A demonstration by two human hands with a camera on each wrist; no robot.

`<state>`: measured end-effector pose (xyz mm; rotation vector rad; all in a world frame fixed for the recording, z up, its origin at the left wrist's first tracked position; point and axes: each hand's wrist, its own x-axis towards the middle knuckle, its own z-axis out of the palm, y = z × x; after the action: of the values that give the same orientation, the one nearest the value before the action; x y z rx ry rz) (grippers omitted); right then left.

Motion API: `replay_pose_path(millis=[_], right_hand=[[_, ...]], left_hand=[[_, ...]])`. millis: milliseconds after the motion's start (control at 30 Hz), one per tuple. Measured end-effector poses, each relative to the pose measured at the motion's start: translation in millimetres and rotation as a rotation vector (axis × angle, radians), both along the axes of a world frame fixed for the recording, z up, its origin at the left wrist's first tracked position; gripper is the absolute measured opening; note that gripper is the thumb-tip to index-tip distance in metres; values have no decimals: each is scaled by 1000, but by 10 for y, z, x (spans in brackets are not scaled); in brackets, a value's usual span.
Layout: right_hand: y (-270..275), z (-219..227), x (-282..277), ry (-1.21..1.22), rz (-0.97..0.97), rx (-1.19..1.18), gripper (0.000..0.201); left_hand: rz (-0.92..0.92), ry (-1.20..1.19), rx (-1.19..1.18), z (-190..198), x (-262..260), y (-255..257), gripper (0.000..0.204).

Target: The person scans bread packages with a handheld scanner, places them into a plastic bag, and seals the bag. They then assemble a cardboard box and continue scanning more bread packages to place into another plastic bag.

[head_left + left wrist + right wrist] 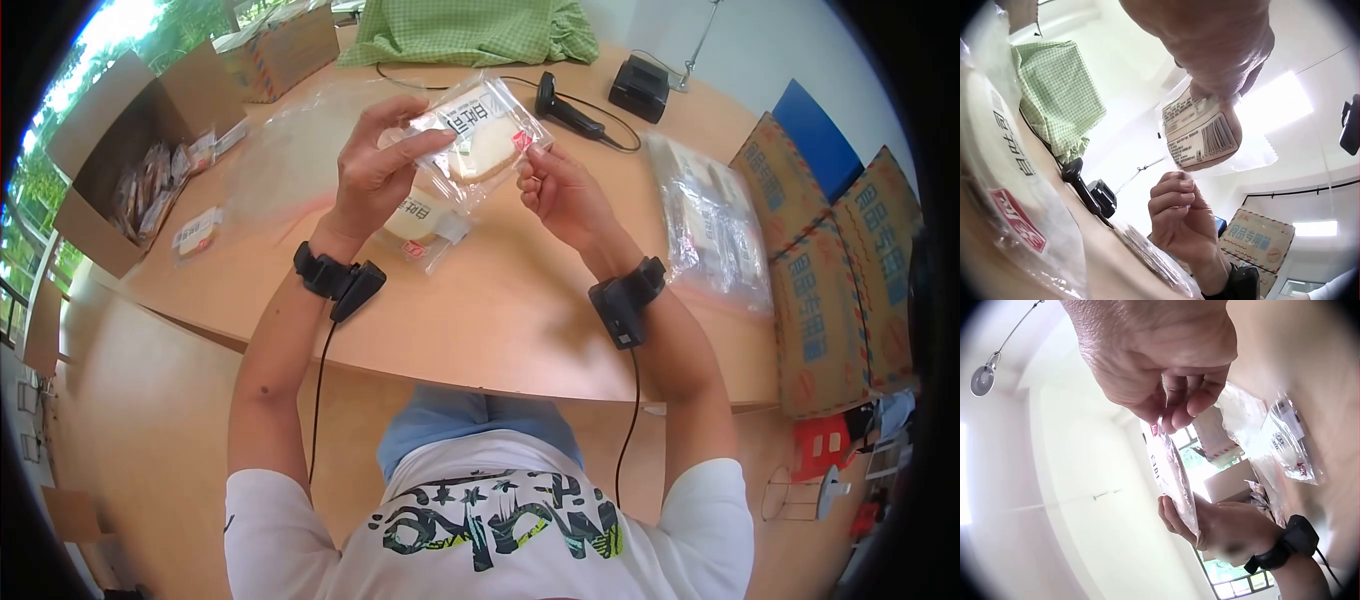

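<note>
A slice of bread in a clear printed wrapper (490,150) is held up over the table. My left hand (385,165) grips its left side, thumb across the printed front and fingers behind. At the lower right corner, my right hand (568,195) pinches the wrapper's edge between thumb and fingertips. A barcode label (1200,140) shows on the back of this package in the left wrist view. Below the left hand, a second wrapped bread slice (415,222) lies on the table, partly hidden by the wrist.
An open carton (150,150) with several wrapped pieces stands at the left, a small packet (197,232) beside it. At the right lie clear bags of packages (710,215) next to printed cartons (825,270). A barcode scanner (570,110), black device (640,88) and green checked cloth (470,30) are behind.
</note>
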<state>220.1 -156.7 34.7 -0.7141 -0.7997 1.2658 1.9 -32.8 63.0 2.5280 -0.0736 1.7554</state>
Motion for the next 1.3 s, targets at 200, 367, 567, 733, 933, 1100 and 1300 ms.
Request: replay_pose_path(millis=[200, 367, 567, 733, 933, 1100, 1300], right_hand=[[10, -7, 114, -57, -90, -39, 22], [53, -70, 143, -234, -161, -132, 26], [49, -66, 100, -330, -129, -97, 25], [90, -151, 156, -392, -136, -137, 27], [201, -39, -58, -699, -554, 23, 44], [302, 203, -11, -609, -269, 3, 47], [359, 155, -140, -594, 162, -50, 25]], left_hand=[[-197, 13, -1359, 0, 48, 217, 12], [-339, -102, -1582, -90, 29, 429, 13], [-307, -130, -1532, -156, 108, 421, 13], [-301, -171, -1527, -169, 104, 374, 13], [-385, -71, -1468, -159, 2, 412, 16], [-517, 147, -1393, -69, -83, 428, 18], [-693, 185, -1468, -105, -45, 384, 30]])
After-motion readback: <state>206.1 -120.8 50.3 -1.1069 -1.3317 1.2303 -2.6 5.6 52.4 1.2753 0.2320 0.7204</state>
